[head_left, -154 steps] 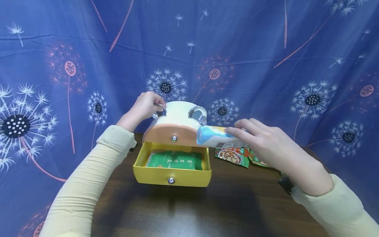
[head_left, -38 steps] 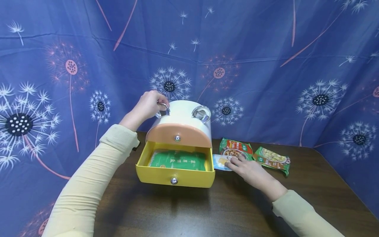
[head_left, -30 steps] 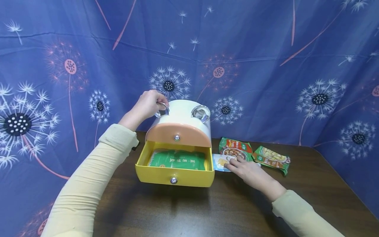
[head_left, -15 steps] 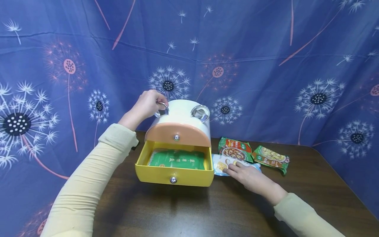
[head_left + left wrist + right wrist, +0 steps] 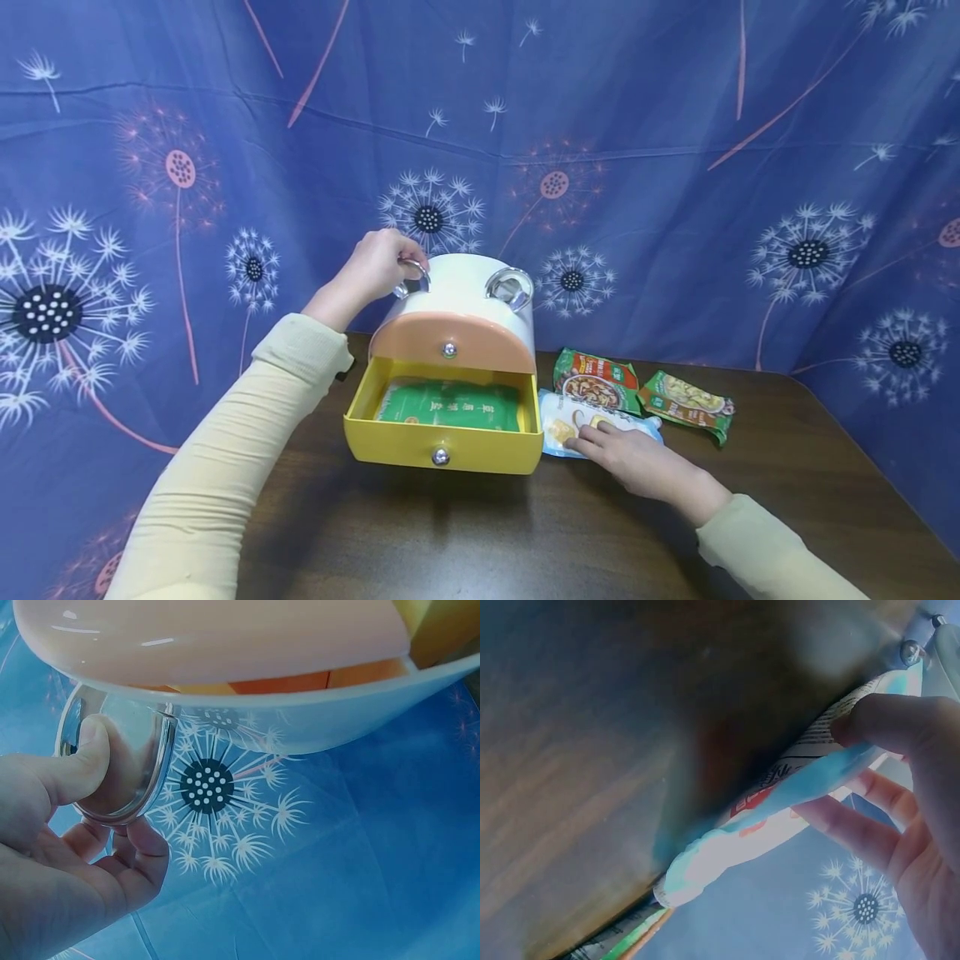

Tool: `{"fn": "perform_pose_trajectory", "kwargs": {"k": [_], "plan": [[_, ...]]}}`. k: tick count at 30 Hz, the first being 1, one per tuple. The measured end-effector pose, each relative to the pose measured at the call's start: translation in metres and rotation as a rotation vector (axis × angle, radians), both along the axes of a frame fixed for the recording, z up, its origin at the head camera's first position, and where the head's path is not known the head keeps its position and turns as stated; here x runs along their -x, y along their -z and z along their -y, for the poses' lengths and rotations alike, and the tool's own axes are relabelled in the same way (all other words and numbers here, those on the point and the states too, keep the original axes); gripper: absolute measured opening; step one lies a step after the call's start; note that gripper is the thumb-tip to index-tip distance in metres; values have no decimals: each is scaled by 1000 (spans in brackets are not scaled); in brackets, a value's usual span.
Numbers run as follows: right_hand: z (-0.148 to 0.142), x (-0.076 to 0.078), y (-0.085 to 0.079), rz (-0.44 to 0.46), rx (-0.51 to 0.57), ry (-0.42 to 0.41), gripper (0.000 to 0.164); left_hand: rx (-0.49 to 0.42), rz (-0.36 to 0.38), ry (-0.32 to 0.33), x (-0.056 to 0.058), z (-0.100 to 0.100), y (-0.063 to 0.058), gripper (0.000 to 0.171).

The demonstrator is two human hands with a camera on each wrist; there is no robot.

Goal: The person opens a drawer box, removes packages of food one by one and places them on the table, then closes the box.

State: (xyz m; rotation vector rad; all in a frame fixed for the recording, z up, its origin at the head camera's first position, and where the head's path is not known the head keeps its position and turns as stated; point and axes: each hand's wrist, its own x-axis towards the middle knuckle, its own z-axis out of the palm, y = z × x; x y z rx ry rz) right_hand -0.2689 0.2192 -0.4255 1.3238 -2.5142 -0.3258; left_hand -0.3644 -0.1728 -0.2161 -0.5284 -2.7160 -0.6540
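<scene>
A small drawer box has a white domed top point(image 5: 467, 279), an orange upper drawer front point(image 5: 420, 333) and a pulled-out yellow drawer point(image 5: 390, 442). A green packet point(image 5: 450, 406) lies inside the yellow drawer. My left hand point(image 5: 378, 267) pinches the left round chrome piece point(image 5: 124, 750) on the box's top, thumb on its face and fingers behind. To the right of the drawer, my right hand point(image 5: 630, 458) pinches a blue-and-white pouch point(image 5: 558, 417) by its near edge. The pouch, with a small white cap point(image 5: 662, 894) at one end, appears to rest on the table.
Behind the pouch lie a red-and-green food packet point(image 5: 597, 377) and a brown-and-green one point(image 5: 686, 404). A second chrome piece point(image 5: 510, 287) sits on the box's right. Blue dandelion-print cloth point(image 5: 660, 167) hangs behind the dark wooden table point(image 5: 480, 533).
My right hand has lowered the pouch from mid-air beside the box to the table, then shifted it slightly toward me. The left hand keeps its hold on the chrome piece.
</scene>
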Motion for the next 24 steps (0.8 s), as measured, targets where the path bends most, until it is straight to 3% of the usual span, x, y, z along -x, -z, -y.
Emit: {"fn": "perform_pose_trajectory", "kwargs": {"k": [14,24], "plan": [[2,0,2,93,40,28,61,-9,2,-5,-1,0,0,12],[6,-2,-14,47,158,9,54,6,-17,18,2,1,1,12]]}}
